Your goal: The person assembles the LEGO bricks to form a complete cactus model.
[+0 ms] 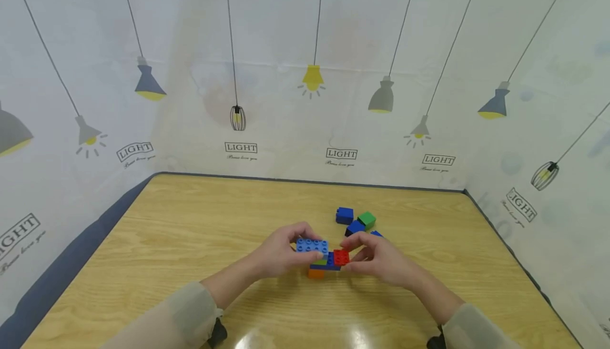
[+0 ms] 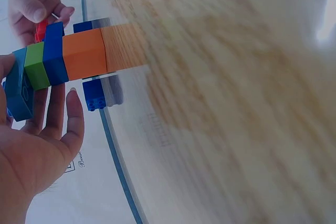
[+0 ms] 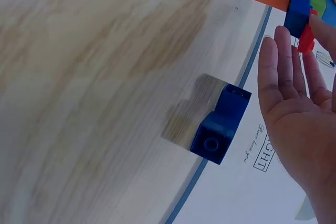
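Note:
A small stack of toy building bricks stands in front of me in the head view. Its orange brick (image 1: 316,274) is lowest, with a longer dark blue brick (image 2: 54,56) over it. Above that come a green brick (image 2: 37,66) and, on top, a light blue brick (image 1: 312,245) with studs. My left hand (image 1: 280,253) grips the light blue brick between thumb and fingers. My right hand (image 1: 383,260) pinches a red brick (image 1: 341,257) at the right end of the dark blue one, its other fingers loosely spread in the right wrist view.
Beyond the right hand lie loose bricks: a blue one (image 1: 344,215), a green one (image 1: 367,219), another blue one (image 1: 355,227) and a further blue brick (image 1: 376,233) partly hidden by the hand. The wooden table (image 1: 214,206) meets a lamp-printed curtain (image 1: 286,121) behind.

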A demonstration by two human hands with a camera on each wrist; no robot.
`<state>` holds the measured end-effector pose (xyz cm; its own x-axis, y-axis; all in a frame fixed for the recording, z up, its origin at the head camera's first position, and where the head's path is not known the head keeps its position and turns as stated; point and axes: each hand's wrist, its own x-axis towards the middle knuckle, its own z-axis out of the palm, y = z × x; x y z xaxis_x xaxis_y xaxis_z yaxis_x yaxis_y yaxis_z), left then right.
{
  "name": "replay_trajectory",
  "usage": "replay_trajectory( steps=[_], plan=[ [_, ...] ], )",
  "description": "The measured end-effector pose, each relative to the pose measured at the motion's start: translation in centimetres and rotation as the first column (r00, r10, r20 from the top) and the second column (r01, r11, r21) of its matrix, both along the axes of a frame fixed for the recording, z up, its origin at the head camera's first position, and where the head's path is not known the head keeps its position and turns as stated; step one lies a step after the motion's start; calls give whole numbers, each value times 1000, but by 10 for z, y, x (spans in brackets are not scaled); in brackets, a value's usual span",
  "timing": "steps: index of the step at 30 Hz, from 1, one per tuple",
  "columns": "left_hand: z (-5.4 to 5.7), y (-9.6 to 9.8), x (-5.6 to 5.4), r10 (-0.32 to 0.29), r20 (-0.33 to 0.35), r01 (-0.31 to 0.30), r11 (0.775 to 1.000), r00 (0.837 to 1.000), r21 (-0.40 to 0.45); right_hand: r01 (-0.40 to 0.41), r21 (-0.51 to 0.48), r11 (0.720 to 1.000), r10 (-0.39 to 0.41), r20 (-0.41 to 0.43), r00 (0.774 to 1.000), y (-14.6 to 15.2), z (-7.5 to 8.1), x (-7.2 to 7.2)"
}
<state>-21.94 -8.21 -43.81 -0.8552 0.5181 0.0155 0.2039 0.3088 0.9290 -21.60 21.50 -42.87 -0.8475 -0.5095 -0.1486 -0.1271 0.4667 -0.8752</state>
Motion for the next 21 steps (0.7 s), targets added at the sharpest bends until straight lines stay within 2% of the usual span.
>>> replay_trajectory(
  steps=[9,21],
  plan=[
    [0,0,-1,-6,-6,6,1000,1000,-6,36,50,998,-33,-60,998,25,2,1],
    [-1,-2,-1,-10,-12,10,1000,1000,-8,97,63,993,-94,-48,994,62,-1,1]
  ],
)
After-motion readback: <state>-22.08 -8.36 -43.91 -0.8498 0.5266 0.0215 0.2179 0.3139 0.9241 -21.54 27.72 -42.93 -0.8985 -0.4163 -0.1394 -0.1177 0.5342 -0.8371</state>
